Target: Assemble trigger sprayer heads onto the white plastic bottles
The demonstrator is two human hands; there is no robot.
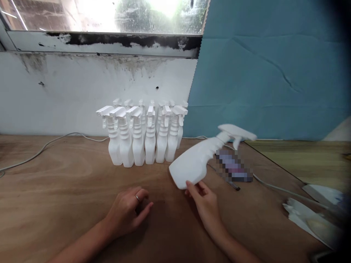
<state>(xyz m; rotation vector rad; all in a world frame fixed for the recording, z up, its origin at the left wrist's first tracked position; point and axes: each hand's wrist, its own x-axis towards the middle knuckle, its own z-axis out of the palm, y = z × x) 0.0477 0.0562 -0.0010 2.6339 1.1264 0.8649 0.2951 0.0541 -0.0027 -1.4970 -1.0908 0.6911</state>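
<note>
My right hand grips the base of a white spray bottle, which is lifted off the wooden table and tilted, its trigger head pointing up and to the right. My left hand rests palm down on the table, fingers loosely curled, a ring on one finger, holding nothing. Several identical white spray bottles stand upright in tight rows against the white wall, a little beyond both hands.
A white cable runs along the table's back left. Another cable and a blurred-out item lie right of the held bottle. White plastic bags sit at the right edge. A blue sheet covers the wall.
</note>
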